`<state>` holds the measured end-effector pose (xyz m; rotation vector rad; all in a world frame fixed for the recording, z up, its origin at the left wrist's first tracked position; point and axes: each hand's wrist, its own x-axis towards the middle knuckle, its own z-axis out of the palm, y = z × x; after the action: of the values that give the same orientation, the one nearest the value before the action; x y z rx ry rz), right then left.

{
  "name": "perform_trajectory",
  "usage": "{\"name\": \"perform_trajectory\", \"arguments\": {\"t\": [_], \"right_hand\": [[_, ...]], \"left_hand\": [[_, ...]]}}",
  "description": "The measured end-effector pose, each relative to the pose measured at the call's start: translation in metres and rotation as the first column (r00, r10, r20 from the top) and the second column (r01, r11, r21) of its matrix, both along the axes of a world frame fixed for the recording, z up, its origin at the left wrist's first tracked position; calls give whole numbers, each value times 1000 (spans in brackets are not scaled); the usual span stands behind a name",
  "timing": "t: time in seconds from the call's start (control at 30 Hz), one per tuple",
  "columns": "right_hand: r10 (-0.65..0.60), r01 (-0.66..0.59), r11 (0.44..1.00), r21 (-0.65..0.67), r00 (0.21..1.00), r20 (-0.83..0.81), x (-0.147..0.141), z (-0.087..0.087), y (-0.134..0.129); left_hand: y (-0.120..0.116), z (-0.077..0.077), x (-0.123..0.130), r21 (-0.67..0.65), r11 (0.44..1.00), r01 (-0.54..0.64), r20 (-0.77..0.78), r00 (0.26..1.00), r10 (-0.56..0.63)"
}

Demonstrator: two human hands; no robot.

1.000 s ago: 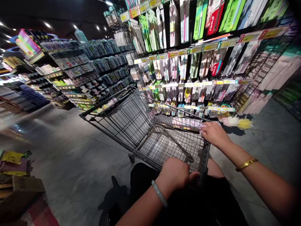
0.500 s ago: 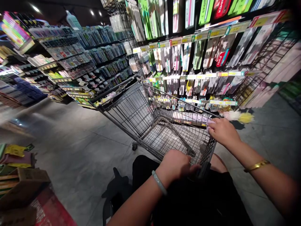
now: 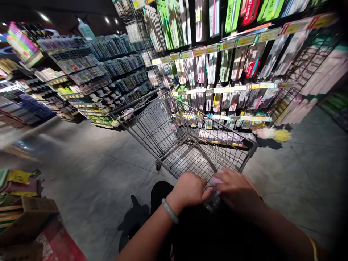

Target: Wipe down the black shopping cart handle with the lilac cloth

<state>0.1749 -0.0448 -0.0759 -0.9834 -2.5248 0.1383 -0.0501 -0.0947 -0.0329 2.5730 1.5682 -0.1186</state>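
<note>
A grey wire shopping cart [image 3: 152, 127] stands in front of me, its basket bare inside. My left hand [image 3: 190, 188], with a pale bangle at the wrist, is closed at the near edge of the cart; whether its fingers wrap the rim is hidden. Right beside it, my right hand [image 3: 236, 188] is closed on a small light purple item [image 3: 216, 181], partly covered by the fingers. The two hands nearly touch, low over my dark clothing.
Beyond the cart is a display rack [image 3: 223, 88] hung with packaged goods. More shelves [image 3: 119, 69] stand at the left. A cardboard box [image 3: 38, 214] sits at the lower left, by a red printed surface [image 3: 59, 239]. Grey floor lies between.
My right hand has left the cart's right corner and moved left and down beside my left hand, carrying the light purple item. My left hand has shifted slightly left.
</note>
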Motion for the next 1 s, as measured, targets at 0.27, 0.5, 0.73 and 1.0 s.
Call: {"name": "perform_trajectory", "arguments": {"t": [0.27,0.5,0.73,1.0], "right_hand": [[-239,239,971,14,971,-13,6,-1,19],[45,-45,999,-11,997,-58,-2,0,-8],[-19,19,1000,-2,961,-276,-3,-8,-29],[-120,164,985,46,858,-499,-3,-38,-55]], "left_hand": [[-21,-6,-4,63,993,-97,69,993,92],[-30,-15,-8,160,971,-178,187,971,148],[-42,-19,-7,252,933,-257,272,944,187],[-57,-66,-16,48,499,-865,725,374,578]]}}
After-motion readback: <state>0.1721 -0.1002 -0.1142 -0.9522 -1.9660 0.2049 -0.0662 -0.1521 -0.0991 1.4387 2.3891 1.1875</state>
